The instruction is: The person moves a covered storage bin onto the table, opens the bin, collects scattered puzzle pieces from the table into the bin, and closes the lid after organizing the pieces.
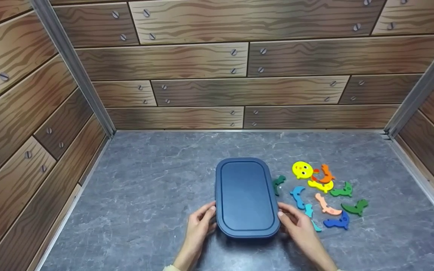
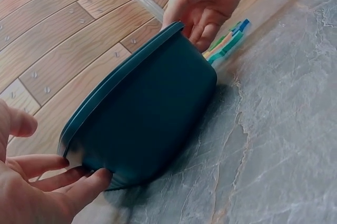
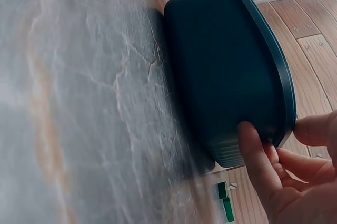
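Observation:
A dark blue lidded box [image 1: 247, 195] sits in the middle of the work area, its lid on. My left hand [image 1: 199, 226] grips its left side near the front corner; in the left wrist view the fingertips [image 2: 100, 179] press its wall. On the opposite side my right hand [image 1: 299, 227] holds the box, with the thumb at the lid's rim and fingers [image 3: 258, 155] against the wall below. Whether the box's base touches the table is unclear.
Right of the box lie several colourful flat pieces: a yellow round face piece [image 1: 302, 170], an orange piece [image 1: 326, 174], a dark blue piece [image 1: 338, 221]. A dark green piece [image 1: 278, 184] lies close to the box's right side. Wood-patterned walls [image 1: 202, 60] enclose the grey marbled table [image 1: 145, 180].

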Available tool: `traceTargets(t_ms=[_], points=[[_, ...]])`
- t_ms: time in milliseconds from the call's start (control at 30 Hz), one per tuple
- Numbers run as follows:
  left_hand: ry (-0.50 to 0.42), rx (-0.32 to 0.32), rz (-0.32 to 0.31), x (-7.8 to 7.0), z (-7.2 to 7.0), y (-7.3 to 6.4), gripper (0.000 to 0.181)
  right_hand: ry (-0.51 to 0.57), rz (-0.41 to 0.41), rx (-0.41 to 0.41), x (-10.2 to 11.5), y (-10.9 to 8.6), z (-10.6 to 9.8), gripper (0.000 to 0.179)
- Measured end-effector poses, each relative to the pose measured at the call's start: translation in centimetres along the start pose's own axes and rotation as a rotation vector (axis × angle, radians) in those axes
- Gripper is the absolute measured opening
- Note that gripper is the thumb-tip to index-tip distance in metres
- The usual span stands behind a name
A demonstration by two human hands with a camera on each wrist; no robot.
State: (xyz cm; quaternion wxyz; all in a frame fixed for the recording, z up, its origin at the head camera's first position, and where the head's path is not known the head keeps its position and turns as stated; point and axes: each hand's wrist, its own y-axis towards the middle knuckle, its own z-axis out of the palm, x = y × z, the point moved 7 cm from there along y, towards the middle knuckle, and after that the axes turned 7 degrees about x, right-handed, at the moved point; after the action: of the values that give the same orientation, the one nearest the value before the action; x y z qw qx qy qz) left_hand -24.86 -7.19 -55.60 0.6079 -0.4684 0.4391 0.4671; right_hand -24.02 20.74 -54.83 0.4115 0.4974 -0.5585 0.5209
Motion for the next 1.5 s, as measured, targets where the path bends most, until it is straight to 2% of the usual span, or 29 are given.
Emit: traceTargets(t_ms=[300, 533, 900, 1167, 1367, 1500], points=[[-0.027, 0.002, 0.019, 0.1, 0.2, -0.1, 0.047, -0.026, 0.044, 0.015, -0.1, -0.2, 0.0, 0.041], [-0.075, 0.011, 0.048, 0.0, 0.3, -0.1, 0.046, -0.079, 0.018, 0.014, 0.2, -0.2, 0.1, 0.041], [-0.065, 0.019, 0.079, -0.3, 0.5, -0.2, 0.049, -0.049, 0.015, 0.019, 0.2, -0.4, 0.2, 0.045], [-0.012, 0.009, 0.089, -0.6, 0.6, -0.3, 0.049, -0.081, 0.033, 0.018, 0.3, -0.8, 0.2, 0.052], [0.089, -0.009, 0.077, -1.1, 0.3, -0.4, 0.047, -0.22, -0.012, -0.015, 1.2, -0.8, 0.0, 0.048], [0.16, -0.015, 0.094, -1.6, 0.3, -0.4, 0.046, -0.206, -0.011, -0.026, 1.7, -0.7, -0.3, 0.05]])
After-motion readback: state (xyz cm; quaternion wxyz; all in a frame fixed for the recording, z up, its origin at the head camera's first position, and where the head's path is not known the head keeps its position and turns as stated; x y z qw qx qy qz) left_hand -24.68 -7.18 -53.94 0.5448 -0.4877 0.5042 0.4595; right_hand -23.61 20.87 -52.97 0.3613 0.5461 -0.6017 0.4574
